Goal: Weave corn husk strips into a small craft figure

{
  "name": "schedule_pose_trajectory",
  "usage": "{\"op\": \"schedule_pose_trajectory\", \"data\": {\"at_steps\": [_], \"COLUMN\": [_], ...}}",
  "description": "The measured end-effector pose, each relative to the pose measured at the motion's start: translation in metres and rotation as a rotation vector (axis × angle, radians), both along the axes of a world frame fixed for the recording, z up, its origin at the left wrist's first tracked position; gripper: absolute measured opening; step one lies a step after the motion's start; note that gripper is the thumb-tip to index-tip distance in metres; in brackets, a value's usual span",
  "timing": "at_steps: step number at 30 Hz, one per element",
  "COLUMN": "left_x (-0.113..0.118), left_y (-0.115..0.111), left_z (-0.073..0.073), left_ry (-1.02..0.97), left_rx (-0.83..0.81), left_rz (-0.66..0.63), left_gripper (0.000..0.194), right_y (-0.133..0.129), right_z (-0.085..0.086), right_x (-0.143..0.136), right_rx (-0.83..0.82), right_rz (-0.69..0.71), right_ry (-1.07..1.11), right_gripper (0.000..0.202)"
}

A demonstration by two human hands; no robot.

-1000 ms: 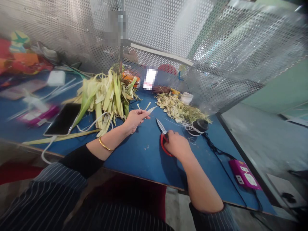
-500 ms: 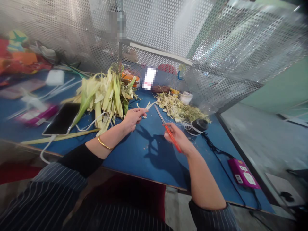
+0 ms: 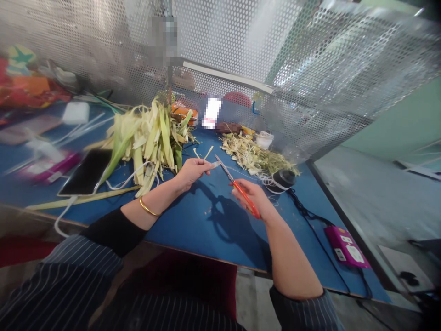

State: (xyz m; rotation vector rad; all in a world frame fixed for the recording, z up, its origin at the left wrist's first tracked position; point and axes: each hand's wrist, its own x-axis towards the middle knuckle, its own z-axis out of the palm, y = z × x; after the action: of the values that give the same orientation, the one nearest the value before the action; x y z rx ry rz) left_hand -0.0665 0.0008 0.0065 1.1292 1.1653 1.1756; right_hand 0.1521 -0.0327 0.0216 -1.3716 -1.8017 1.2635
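Observation:
My left hand [image 3: 193, 173] pinches a short pale strip [image 3: 215, 164] between thumb and fingers near the middle of the blue table [image 3: 196, 230]. Red-handled scissors [image 3: 245, 197] are in my right hand [image 3: 253, 195], their blades pointing up and left, with the tips close to the end of the strip. Behind my left hand lies a loose pale strip [image 3: 208, 152]. A heap of long, pale green husk leaves [image 3: 151, 133] is to the left. Beyond the scissors spreads a pile of small dry scraps [image 3: 255, 154].
A black spool with white thread [image 3: 280, 181] stands right of my right hand. Magenta boxes lie at the right edge [image 3: 346, 246] and left [image 3: 57, 168]. A phone [image 3: 86, 172] with a white cable is at the left. A perforated metal screen [image 3: 223, 46] rises behind.
The strip's end has come to the scissors' tips, which have moved slightly left. My left hand has turned a little, and loose strips now lie apart from it.

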Motion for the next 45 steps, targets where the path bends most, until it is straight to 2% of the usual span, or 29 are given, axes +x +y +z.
{"op": "schedule_pose_trajectory", "data": {"at_steps": [2,4,6,8,10,12,15,18,20,21,23,25,26,27,30,33,37,39,41,43,45], "left_x": [0.001,0.002,0.003,0.002,-0.001,-0.004,-0.008,-0.009,-0.008,-0.008,-0.007,-0.006,-0.005,-0.005,-0.005,-0.004,0.000,0.004,0.008,0.009,0.008], "left_y": [0.000,-0.002,-0.004,-0.006,-0.007,-0.006,-0.004,-0.002,-0.002,-0.003,-0.005,-0.007,-0.008,-0.008,-0.008,-0.010,-0.015,-0.018,-0.019,-0.018,-0.015], "left_z": [0.000,0.002,0.007,0.013,0.019,0.023,0.024,0.023,0.024,0.024,0.025,0.026,0.026,0.026,0.025,0.027,0.032,0.032,0.028,0.023,0.019], "left_ry": [-0.003,-0.007,-0.056,-0.147,-0.228,-0.272,-0.334,-0.380,-0.400,-0.408,-0.415,-0.409,-0.402,-0.396,-0.391,-0.386,-0.361,-0.356,-0.361,-0.379,-0.425], "left_rx": [-0.022,-0.058,-0.127,-0.208,-0.241,-0.224,-0.199,-0.200,-0.217,-0.223,-0.225,-0.217,-0.209,-0.200,-0.165,-0.139,-0.102,-0.071,-0.010,0.041,0.035], "left_rz": [-0.004,0.015,0.071,0.116,0.133,0.138,0.160,0.179,0.182,0.178,0.166,0.157,0.157,0.160,0.186,0.234,0.274,0.289,0.318,0.336,0.321], "left_gripper": [0.020,0.017,0.015,0.011,0.010,0.009,0.011,0.013,0.012,0.012,0.010,0.009,0.010,0.010,0.011,0.012,0.013,0.011,0.010,0.010,0.009], "right_y": [0.005,0.010,0.014,0.016,0.016,0.014,0.007,0.001,0.002,0.004,0.012,0.020,0.023,0.025,0.026,0.020,0.013,0.012,0.012,0.015,0.021], "right_z": [-0.003,-0.004,-0.004,-0.003,-0.002,0.000,0.009,0.025,0.031,0.032,0.025,0.014,0.007,0.002,-0.010,-0.015,-0.012,-0.006,0.002,0.006,0.005], "right_x": [0.004,0.010,0.014,0.016,0.014,0.012,0.017,0.034,0.045,0.049,0.050,0.044,0.039,0.034,0.020,0.011,0.004,-0.006,-0.025,-0.051,-0.076], "right_rx": [0.040,0.164,0.344,0.453,0.464,0.444,0.330,0.056,-0.076,-0.091,-0.005,0.216,0.294,0.330,0.383,0.434,0.568,0.668,0.681,0.484,0.284], "right_rz": [-0.094,-0.233,-0.349,-0.367,-0.306,-0.252,-0.135,0.223,0.373,0.382,0.245,-0.082,-0.187,-0.223,-0.236,-0.244,-0.183,-0.154,-0.125,-0.089,-0.072], "right_ry": [0.000,-0.110,-0.385,-0.703,-0.903,-0.940,-0.742,-0.511,-0.514,-0.543,-0.647,-0.806,-0.834,-0.822,-0.844,-1.029,-1.189,-1.061,-0.731,-0.341,-0.059], "right_gripper": [0.047,0.048,0.046,0.045,0.046,0.047,0.051,0.056,0.055,0.054,0.047,0.041,0.041,0.041,0.047,0.051,0.036,0.029,0.029,0.033,0.036]}}
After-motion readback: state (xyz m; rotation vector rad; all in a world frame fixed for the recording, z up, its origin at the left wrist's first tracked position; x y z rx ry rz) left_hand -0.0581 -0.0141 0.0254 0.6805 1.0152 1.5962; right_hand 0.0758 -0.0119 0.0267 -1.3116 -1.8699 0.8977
